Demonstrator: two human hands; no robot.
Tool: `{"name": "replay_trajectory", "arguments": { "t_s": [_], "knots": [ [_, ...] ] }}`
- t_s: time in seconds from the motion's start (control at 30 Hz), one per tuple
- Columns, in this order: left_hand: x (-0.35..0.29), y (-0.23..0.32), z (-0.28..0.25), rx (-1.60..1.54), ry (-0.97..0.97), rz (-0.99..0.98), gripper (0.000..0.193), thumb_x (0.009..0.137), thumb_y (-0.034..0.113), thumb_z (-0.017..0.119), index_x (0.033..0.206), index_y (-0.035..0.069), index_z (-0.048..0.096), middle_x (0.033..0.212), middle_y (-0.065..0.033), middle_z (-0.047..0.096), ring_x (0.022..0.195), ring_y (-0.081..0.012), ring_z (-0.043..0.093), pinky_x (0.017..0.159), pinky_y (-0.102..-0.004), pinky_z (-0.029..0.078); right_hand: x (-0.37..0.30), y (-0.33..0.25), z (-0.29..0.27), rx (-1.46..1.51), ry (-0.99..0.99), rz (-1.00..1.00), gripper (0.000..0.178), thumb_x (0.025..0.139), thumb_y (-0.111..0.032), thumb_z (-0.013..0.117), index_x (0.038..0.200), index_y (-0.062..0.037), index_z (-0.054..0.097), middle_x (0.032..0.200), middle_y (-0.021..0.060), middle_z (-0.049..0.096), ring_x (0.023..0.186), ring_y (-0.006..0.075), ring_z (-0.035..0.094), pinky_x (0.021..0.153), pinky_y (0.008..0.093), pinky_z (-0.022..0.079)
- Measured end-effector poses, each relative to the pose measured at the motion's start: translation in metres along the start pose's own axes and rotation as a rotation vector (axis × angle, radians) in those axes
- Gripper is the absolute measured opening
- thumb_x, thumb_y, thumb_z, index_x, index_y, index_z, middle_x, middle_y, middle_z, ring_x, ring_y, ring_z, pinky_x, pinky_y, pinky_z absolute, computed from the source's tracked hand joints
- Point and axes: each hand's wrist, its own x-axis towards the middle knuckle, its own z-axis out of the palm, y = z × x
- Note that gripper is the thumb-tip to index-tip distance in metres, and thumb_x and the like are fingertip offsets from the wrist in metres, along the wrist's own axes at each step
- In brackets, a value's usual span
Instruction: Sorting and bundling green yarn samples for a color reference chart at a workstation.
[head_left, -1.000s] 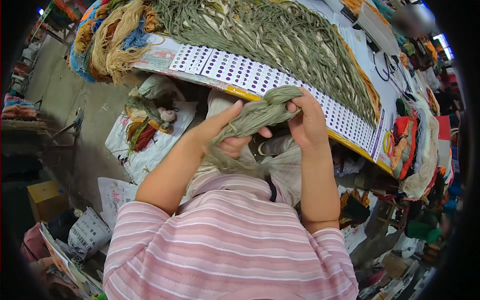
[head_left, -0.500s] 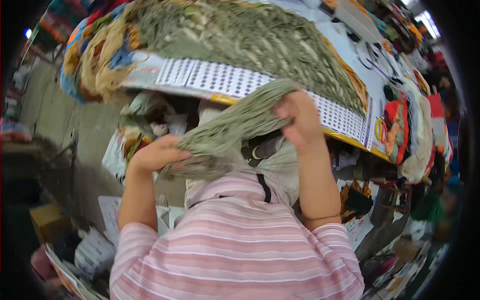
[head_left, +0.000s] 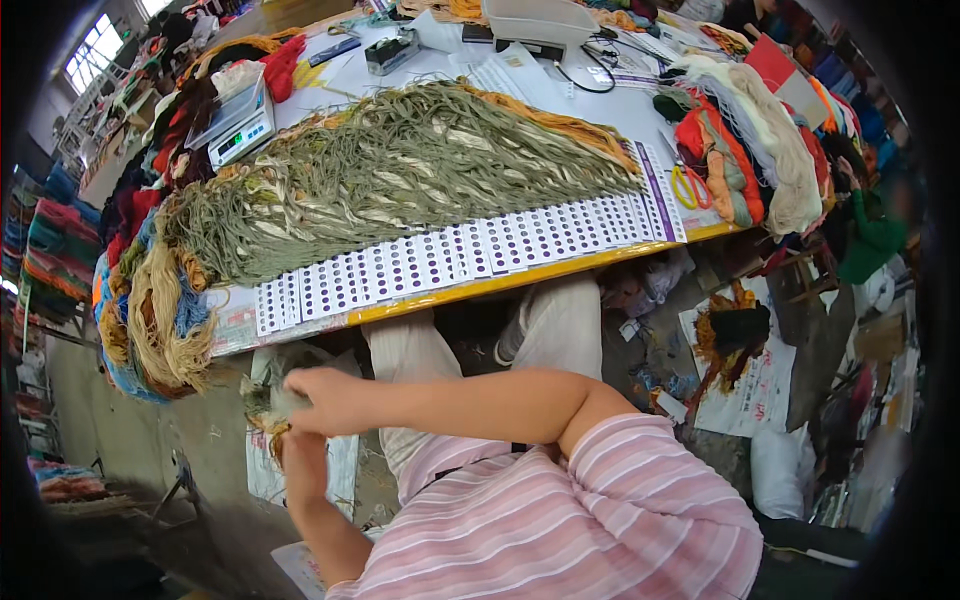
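Observation:
My right hand [head_left: 335, 400] reaches across my body to the left of my knees, its fingers curled around something I cannot make out. Just below it is my left hand [head_left: 304, 458], raised and close to touching; its fingers are mostly hidden and smeared. Behind the hands, a clear plastic bag [head_left: 268, 368] with yarn scraps stands by the table. On the table lies a wide heap of grey-green yarn skeins [head_left: 400, 180] with pale streaks. Along its near side runs a white sheet strip [head_left: 450, 262] with rows of dark dots.
Yellow tape [head_left: 480, 283] lines the table's front edge. Tan and blue skeins [head_left: 155, 320] hang over its left corner. A digital scale [head_left: 242, 137] stands behind them. Scissors [head_left: 690, 187] lie at right beside colourful skeins [head_left: 735, 160]. Dark and orange yarn [head_left: 735, 330] lies on floor sheeting.
Both hands have moved left and closer together. The grey-green skein stretched between them before is no longer plainly visible. My view has shifted, showing more of the table.

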Motion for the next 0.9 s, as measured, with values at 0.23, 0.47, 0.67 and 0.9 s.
{"name": "replay_trajectory", "arguments": {
  "t_s": [0.23, 0.47, 0.67, 0.9],
  "knots": [
    [0.068, 0.04, 0.054, -0.951, 0.273, -0.202, 0.036, 0.099, 0.025, 0.039, 0.121, -0.001, 0.051, 0.116, -0.0159, 0.059, 0.111, -0.0278, 0.054, 0.101, -0.0408, 0.039, -0.014, 0.017, -0.036, -0.239, 0.108, -0.183, 0.033, 0.08, -0.014, 0.06, 0.112, -0.0042, 0.057, 0.097, 0.0149, 0.059, 0.081, 0.0298, 0.06, 0.072, 0.0379, 0.049],
    [0.098, 0.092, 0.09, 0.309, -0.122, 0.269, 0.038, 0.093, 0.021, 0.048, 0.116, -0.008, 0.056, 0.139, -0.0212, 0.042, 0.12, -0.0267, 0.048, 0.098, -0.0389, 0.039, 0.009, -0.001, -0.088, 0.108, 0.003, -0.168, 0.016, 0.084, -0.012, 0.065, 0.097, -0.0032, 0.062, 0.092, 0.0079, 0.058, 0.08, 0.0188, 0.059, 0.072, 0.0311, 0.047],
    [0.108, 0.076, 0.086, -0.133, -0.119, 0.032, 0.054, 0.097, 0.038, 0.04, 0.122, -0.008, 0.051, 0.135, -0.0237, 0.046, 0.125, -0.0304, 0.044, 0.104, -0.043, 0.035, 0.013, 0.007, -0.094, 0.13, 0.046, -0.108, 0.012, 0.079, -0.013, 0.07, 0.081, -0.0025, 0.065, 0.084, 0.0055, 0.061, 0.074, 0.0132, 0.058, 0.069, 0.0283, 0.047],
    [0.122, 0.057, 0.101, -0.326, 0.056, -0.109, 0.032, 0.097, 0.022, 0.042, 0.113, -0.003, 0.053, 0.117, -0.0188, 0.057, 0.106, -0.0253, 0.056, 0.094, -0.0411, 0.043, 0.008, 0.021, -0.111, 0.344, 0.13, 0.095, 0.011, 0.085, -0.01, 0.064, 0.09, -0.0003, 0.066, 0.074, -0.0008, 0.061, 0.066, 0.0044, 0.051, 0.06, 0.0224, 0.042]
  ]
}}
